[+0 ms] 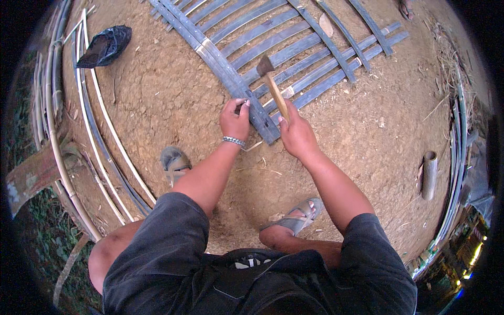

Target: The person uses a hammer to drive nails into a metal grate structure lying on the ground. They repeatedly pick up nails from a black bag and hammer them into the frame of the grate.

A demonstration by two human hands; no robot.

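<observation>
Two bare hands are working low over a lattice of bamboo strips (294, 50) lying flat on the dirt ground (173, 89). Well off to the left of the left hand, long loose bamboo poles (86, 105) are curving along the ground, and a black plastic bag (105, 46) is lying up beyond them. The left hand (234, 118), wearing a metal bracelet (234, 140) at the wrist, is pinching its grip shut on the near end of the thick doubled strip (226, 71) at the lattice's edge; the fingertips are curling over the strip's top. Just right of that hand, the right hand (297, 135) is closing its grip around the wooden handle of a small hatchet (273, 84), whose dark head is pointing away from the person and hanging over the crossing strips. The two hands are sitting near each other, with the strip's cut end between them. Below the left hand a sandalled foot (175, 164) is resting on the dirt, and below the right hand the other sandalled foot (296, 214) is doing the same. Far to the right of the right hand, a short bamboo tube (429, 174) is lying on the ground.
</observation>
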